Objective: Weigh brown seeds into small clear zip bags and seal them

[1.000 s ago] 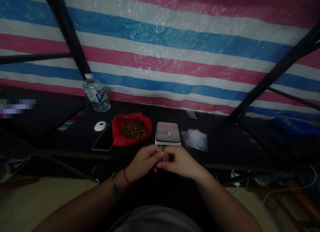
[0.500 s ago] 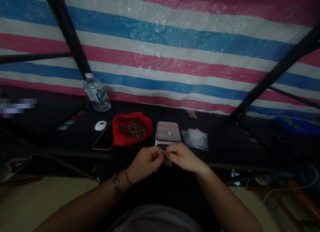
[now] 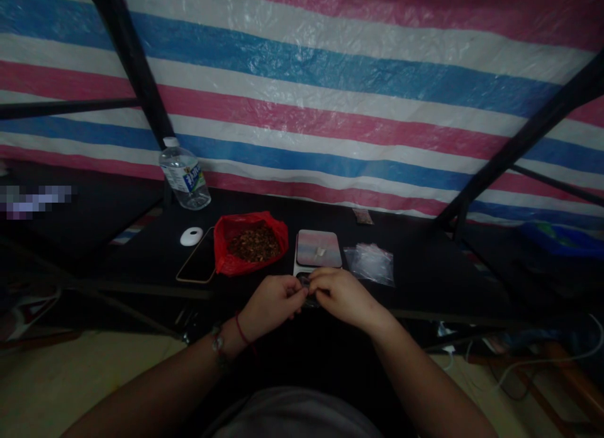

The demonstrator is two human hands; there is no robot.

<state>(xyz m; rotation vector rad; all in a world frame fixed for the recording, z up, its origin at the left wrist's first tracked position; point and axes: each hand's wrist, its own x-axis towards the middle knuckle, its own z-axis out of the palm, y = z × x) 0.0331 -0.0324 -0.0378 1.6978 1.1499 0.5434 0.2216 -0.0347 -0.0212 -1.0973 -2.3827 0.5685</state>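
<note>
Compared with half a second ago: the right hand (image 3: 346,296) has its fingers reaching further forward, and less of the small clear bag (image 3: 311,301) shows below the hands. The table things lie as before.

Bag is between the two hands, just in front of the scale (image 3: 317,240) at the near table edge. Left hand (image 3: 276,301) has its thumb and fingertips pinched on the bag; right fingers bend over it, touching. Dim and partly covered here: cannot tell whether the right fingers grip, nor what the bag contains.

Containers: red plastic bag (image 3: 225,254) left of the scale, mouth wide open, loose brown dried bits (image 3: 255,245) inside. Right of the scale, a pile of clear bags (image 3: 372,263), lying flat. Behind these, a small packet (image 3: 363,216) with reddish-brown contents. Clear bottle (image 3: 185,177) upright at back left, white cap on. Small whitish piece (image 3: 320,252) on the scale's plate.
</note>
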